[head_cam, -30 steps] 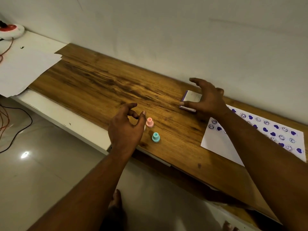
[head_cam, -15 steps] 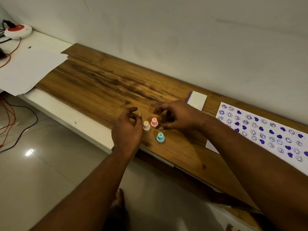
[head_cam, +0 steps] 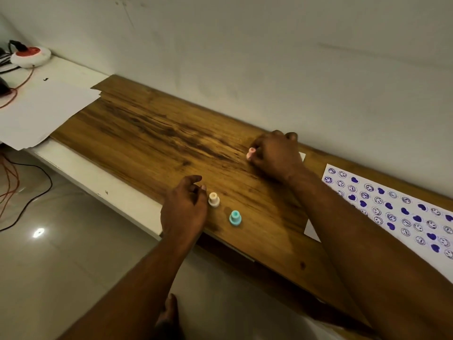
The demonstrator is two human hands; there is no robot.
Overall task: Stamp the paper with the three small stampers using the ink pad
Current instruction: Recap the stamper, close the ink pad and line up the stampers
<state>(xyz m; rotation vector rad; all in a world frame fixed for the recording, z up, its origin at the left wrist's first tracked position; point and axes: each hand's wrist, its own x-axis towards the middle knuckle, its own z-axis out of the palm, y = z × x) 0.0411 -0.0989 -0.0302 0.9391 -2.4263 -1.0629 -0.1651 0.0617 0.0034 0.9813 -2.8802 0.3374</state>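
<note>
My right hand is closed around the pink stamper, held over the wooden board near the wall. It covers the ink pad, of which only a white corner shows. A cream stamper and a teal stamper stand upright near the board's front edge. My left hand rests just left of the cream stamper with its fingers loosely curled and holding nothing. The white paper with rows of purple smiley and heart prints lies on the right, partly under my right forearm.
The wooden board runs along the wall on a white shelf. A stack of blank sheets lies at the left, with a red and white socket and cables behind it. Below lies a tiled floor, where my foot shows.
My right hand left the ink pad, came to the stampers, took the pink one and carried it back toward the ink pad. My left hand stayed beside the cream stamper.
</note>
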